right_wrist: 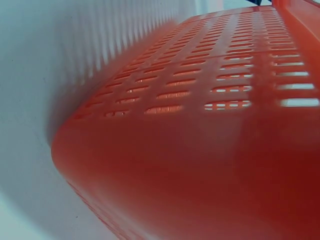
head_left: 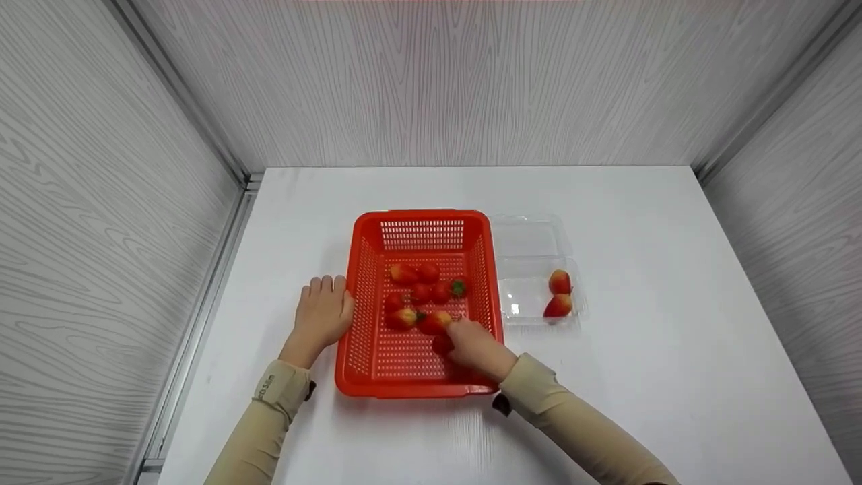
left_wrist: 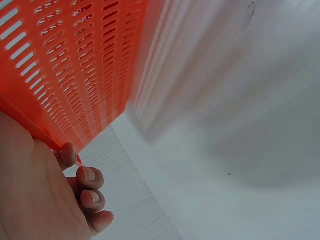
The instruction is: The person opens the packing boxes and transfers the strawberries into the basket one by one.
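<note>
A red plastic basket with slotted walls holds several red and yellow strawberries. At its left rim is my left hand, gripping the edge; the left wrist view shows bent fingertips beside the rim. My right hand reaches down inside the basket at the front right. Its fingers pinch a yellow-tipped strawberry, though the fingertips are partly hidden. Another strawberry lies partly under this hand. The right wrist view shows the basket's outer wall, without the hand.
Right of the basket, a clear plastic box lies opened flat, its lid half toward the back. Two strawberries sit in its right side. All this stands on a white table, with grey wood-grain panels around it.
</note>
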Demonstrator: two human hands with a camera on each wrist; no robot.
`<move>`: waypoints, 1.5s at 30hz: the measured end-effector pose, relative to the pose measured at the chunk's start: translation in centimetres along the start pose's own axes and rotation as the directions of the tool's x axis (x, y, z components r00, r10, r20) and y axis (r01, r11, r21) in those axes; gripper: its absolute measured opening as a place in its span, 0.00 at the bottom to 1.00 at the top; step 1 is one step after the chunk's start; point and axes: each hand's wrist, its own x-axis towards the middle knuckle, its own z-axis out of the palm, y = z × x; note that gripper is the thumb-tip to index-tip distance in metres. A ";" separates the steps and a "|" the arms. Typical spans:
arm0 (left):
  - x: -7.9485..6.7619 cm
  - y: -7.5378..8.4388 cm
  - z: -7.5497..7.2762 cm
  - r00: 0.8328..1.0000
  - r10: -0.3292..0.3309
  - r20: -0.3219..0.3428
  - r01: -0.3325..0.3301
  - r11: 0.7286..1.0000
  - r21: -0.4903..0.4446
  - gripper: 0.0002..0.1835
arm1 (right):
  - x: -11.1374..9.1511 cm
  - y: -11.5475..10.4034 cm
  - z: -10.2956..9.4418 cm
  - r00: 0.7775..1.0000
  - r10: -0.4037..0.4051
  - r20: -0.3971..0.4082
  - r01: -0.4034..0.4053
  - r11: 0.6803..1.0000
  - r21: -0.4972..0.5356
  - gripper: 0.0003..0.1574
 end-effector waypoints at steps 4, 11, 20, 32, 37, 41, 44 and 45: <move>0.1 0.0 0.0 1.000 0.003 -0.003 -0.003 1.000 0.001 0.14 | -0.2 -0.1 -0.1 1.000 -0.016 -0.015 0.016 1.000 0.000 0.11; 0.1 0.1 0.0 1.000 0.002 0.007 -0.002 1.000 0.008 0.14 | -0.6 -0.3 -0.4 0.996 -0.052 -0.072 0.051 0.999 -0.016 0.12; 0.2 0.0 -0.3 1.000 0.016 -0.015 -0.016 1.000 0.015 0.14 | -0.5 -0.9 -3.1 0.989 -0.054 -0.135 0.051 0.998 -0.025 0.14; 0.1 -0.1 0.0 1.000 -0.001 0.010 0.001 1.000 0.006 0.14 | -0.9 -1.1 -8.6 0.981 -0.033 -0.189 0.039 0.999 0.027 0.16; -0.1 0.0 0.1 1.000 0.003 0.006 -0.003 1.000 -0.004 0.14 | -1.3 -0.2 -10.8 0.964 -0.045 -0.260 0.054 0.998 0.027 0.12; -0.1 0.0 0.0 1.000 0.001 0.007 -0.001 1.000 -0.007 0.14 | -1.4 1.0 -12.5 0.948 -0.049 -0.316 0.059 0.998 0.021 0.12; -0.2 0.1 0.0 1.000 0.006 -0.004 -0.006 1.000 -0.011 0.14 | -1.4 2.3 -13.6 0.930 -0.037 -0.367 0.044 0.999 0.011 0.14; -0.2 0.1 0.0 1.000 0.008 -0.010 -0.008 1.000 -0.012 0.14 | -1.4 2.8 -13.9 0.923 -0.026 -0.385 0.034 0.999 0.013 0.14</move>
